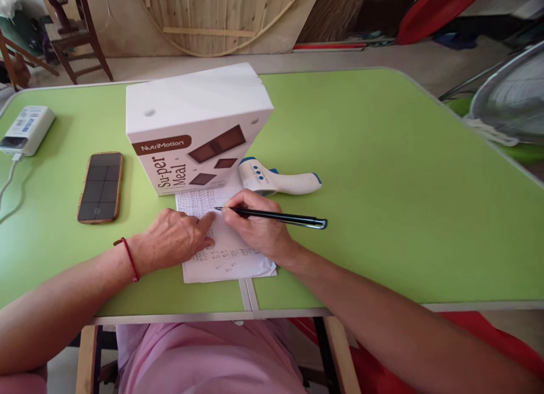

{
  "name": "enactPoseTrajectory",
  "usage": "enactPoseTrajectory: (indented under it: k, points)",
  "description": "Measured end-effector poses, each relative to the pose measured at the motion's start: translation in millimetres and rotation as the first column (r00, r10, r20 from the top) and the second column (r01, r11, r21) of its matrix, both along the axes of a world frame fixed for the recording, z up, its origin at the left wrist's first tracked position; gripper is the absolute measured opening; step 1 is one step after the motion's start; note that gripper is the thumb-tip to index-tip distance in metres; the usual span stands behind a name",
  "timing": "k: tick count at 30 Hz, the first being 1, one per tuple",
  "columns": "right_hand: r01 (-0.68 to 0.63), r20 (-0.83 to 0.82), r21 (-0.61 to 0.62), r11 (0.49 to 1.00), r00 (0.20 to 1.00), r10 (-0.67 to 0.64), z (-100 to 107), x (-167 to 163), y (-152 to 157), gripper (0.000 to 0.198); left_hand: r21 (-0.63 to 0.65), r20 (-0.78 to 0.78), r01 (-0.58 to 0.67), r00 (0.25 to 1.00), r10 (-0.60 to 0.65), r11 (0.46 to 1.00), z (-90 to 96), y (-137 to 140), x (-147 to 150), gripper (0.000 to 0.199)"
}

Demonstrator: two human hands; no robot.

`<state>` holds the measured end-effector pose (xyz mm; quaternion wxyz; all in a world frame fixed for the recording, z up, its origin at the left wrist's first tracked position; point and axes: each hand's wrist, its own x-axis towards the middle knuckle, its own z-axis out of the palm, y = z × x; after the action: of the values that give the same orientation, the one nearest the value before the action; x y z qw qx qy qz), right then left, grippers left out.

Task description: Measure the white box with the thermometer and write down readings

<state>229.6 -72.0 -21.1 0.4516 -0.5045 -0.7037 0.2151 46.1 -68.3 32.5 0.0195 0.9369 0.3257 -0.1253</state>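
A sheet of paper (pixel 229 269) covered with rows of handwriting lies near the table's front edge. My right hand (pixel 257 227) grips a black pen (pixel 293 218), its tip on or just above the paper. My left hand (pixel 181 238) rests on the paper's left part, index finger stretched out close to the pen tip. Right behind the paper stands a white box (pixel 191 136) printed "NutriMotion Su-per Meal". Next to it lies a white and blue infrared thermometer (pixel 276 178), just beyond my right hand.
The green table (pixel 382 184) has a seam at its front. A phone (pixel 100 187) lies left of the box. A white power bank (pixel 28 130) with a cable sits at the far left. A fan (pixel 512 93) stands off the table's right edge, and a wooden chair (pixel 76 37) stands behind.
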Motion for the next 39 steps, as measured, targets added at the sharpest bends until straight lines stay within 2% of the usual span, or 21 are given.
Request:
enactPoseTrajectory:
  k: [10, 19, 28, 39]
  points:
    - [0.054, -0.043, 0.001, 0.999, 0.998, -0.053, -1.5, 2.3, 0.9, 0.014, -0.032, -0.03, -0.015, 0.999, 0.014, 0.999, 1.4, 1.5, 0.9, 0.039]
    - [0.028, -0.045, 0.058, 0.998, 0.999, -0.026, -2.1, 1.9, 1.0, 0.015, -0.023, -0.024, -0.015, 1.0, 0.014, 1.0, 2.5, 1.0, 0.1, 0.038]
    - [0.02, -0.042, 0.024, 1.0, 0.999, -0.019, -0.2, 3.2, 0.5, 0.015, -0.005, 0.01, -0.006, 1.0, 0.006, 1.0, 0.2, 1.9, -0.5, 0.035]
    - [0.027, -0.044, 0.041, 0.999, 0.999, -0.026, -2.0, 2.7, 1.0, 0.013, -0.043, -0.033, -0.026, 0.999, 0.025, 0.999, 1.7, 1.5, 0.6, 0.037]
